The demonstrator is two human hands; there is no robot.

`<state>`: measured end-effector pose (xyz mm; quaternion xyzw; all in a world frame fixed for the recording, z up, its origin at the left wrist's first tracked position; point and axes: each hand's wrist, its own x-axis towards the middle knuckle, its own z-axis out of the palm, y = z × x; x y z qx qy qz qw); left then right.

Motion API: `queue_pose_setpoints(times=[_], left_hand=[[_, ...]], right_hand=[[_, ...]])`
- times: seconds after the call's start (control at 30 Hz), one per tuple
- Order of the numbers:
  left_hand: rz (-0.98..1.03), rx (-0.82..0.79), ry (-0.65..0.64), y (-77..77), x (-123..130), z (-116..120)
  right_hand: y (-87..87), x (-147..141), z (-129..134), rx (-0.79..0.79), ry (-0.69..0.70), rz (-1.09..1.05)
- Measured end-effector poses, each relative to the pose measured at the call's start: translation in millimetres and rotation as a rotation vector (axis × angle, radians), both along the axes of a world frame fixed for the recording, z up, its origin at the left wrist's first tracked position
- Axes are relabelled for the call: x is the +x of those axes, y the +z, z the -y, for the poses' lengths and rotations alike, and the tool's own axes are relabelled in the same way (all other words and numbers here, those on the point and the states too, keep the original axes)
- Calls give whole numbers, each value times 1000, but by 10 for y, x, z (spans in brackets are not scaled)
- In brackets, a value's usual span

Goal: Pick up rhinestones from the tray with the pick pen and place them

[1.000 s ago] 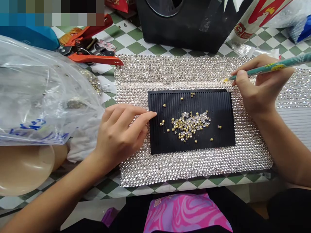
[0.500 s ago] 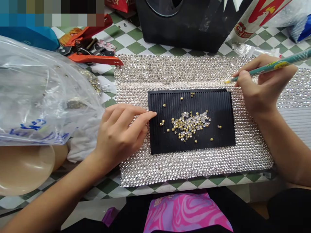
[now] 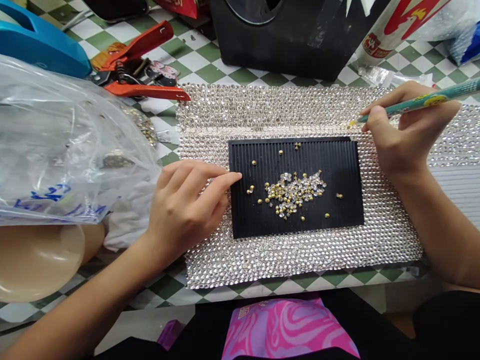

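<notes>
Green-checked tabletop (image 3: pixel 210 65) is holding a rhinestone mesh sheet (image 3: pixel 300 255), and I'm seeing a black ridged tray (image 3: pixel 330 165) sitting mid-frame on it, gold-backed rhinestones (image 3: pixel 292 195) heaped at its centre. My view shows the left hand (image 3: pixel 183 210) curling its fingers loosely, index reaching past the tray's left edge, while the right hand (image 3: pixel 408 135) is pinching a teal wax pencil (image 3: pixel 416 102) between thumb and fingers above the mesh, right of the tray.

Green-white checkered table (image 3: pixel 195 65), black ribbed tray (image 3: pixel 243 215)

Checkered tabletop (image 3: pixel 195 62): rhinestone mesh sheet (image 3: pixel 300 255), orange pliers (image 3: pixel 146 91) on top.
</notes>
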<state>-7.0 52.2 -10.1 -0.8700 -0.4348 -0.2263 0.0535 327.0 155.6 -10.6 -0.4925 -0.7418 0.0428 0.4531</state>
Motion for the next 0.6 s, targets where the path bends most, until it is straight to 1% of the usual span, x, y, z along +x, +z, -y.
queue_pose_setpoints(times=[0.17, 0.37, 0.47, 0.6], left_hand=[[-14, 85, -12, 4, 11, -25], [-45, 74, 14, 54, 27, 2], [-43, 88, -3, 54, 19, -6], [-33, 69, 13, 42, 8, -9]], right_hand=[[53, -48, 27, -52, -27, 6], [49, -66, 19, -39, -49, -35], [38, -55, 14, -25, -72, -41], [25, -53, 13, -25, -72, -48]])
